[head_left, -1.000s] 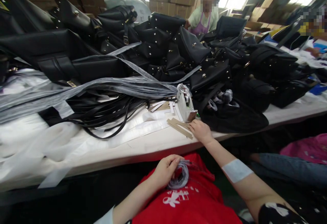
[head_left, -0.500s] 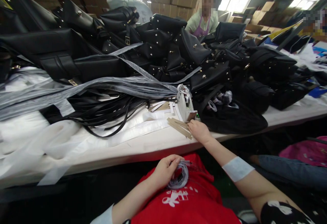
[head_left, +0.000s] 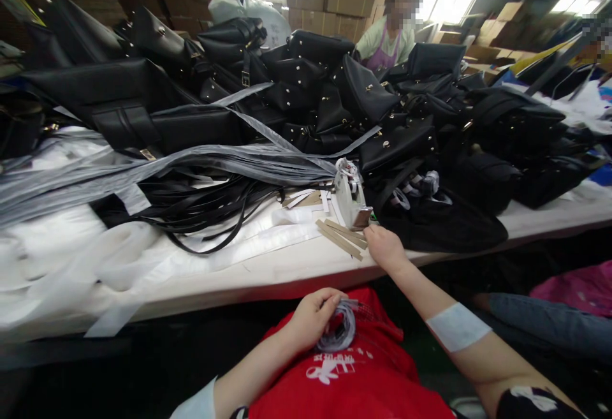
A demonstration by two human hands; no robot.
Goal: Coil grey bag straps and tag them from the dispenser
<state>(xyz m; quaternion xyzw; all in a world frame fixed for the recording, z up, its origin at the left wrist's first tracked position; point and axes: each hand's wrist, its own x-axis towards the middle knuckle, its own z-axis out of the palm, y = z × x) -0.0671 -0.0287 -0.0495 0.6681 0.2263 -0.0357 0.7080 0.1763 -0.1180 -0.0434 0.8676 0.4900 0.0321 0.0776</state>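
Over red apron (head_left: 373,387), left hand (head_left: 312,318) clamped on coiled strap (head_left: 350,326), right hand (head_left: 385,247) outstretched, grip unclear, near tape dispenser (head_left: 349,197)

The single head-worn camera looked forward and down, past the nearby left hand (head_left: 312,320) and right hand (head_left: 385,249), across the counter (head_left: 272,269).
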